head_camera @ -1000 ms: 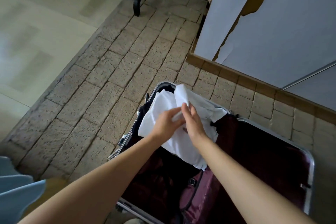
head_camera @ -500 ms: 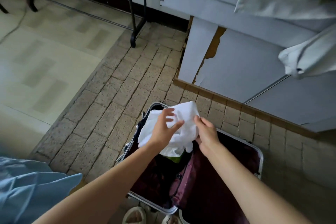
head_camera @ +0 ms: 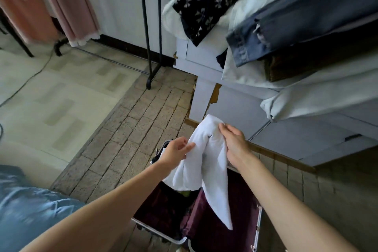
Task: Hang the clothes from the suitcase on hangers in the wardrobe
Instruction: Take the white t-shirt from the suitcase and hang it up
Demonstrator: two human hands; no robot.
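A white garment (head_camera: 206, 161) hangs in the air above the open dark-red suitcase (head_camera: 212, 231) on the brick floor. My right hand (head_camera: 233, 141) grips its upper edge, fingers curled into the cloth. My left hand (head_camera: 176, 150) pinches the garment's left side lower down. One long white end trails down over the suitcase lining. Something green shows inside the suitcase under the cloth. The pale wardrobe (head_camera: 231, 106) stands just beyond my hands.
Hung clothes fill the upper right: a denim piece (head_camera: 286, 26), a black flowered garment (head_camera: 204, 4) and pale fabrics (head_camera: 319, 98). A black clothes rack (head_camera: 149, 47) stands left of the wardrobe. Pink fabric (head_camera: 53, 2) hangs at far left. Blue cloth (head_camera: 26, 210) lies at lower left.
Both hands have lifted the white garment up out of the suitcase, and it now hangs long. My view has tilted upward, bringing the hung clothes and the rack into sight.
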